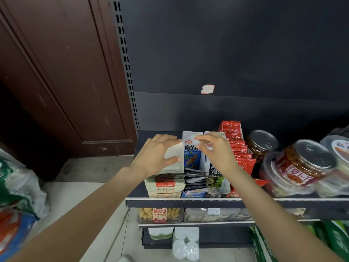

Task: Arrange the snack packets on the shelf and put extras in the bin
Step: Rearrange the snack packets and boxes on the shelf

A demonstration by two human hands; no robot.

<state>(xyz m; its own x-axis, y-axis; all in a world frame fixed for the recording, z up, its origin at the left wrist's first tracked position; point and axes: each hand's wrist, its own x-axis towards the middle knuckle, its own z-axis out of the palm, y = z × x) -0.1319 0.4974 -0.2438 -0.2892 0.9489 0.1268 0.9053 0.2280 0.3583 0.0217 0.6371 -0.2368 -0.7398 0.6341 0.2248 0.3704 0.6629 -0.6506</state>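
Rows of snack packets stand in open display boxes on the top shelf (185,202). At the left is a cream box (164,188) of beige packets. My left hand (156,154) grips the raised cream flap or packet (172,154) at the back of that row. Beside it stands a blue-and-white packet (191,150) behind a row of dark packets (195,179). My right hand (215,150) pinches the top edge of a pale packet just right of the blue one. A black-and-green box (216,179) sits under my right wrist.
Red sachets (238,148) fill a box to the right, then clear jars with metal lids (306,163). Lower shelves hold biscuit tubs (160,214) and white rolls (186,242). A brown door (62,82) and large sacks (15,186) stand on the left.
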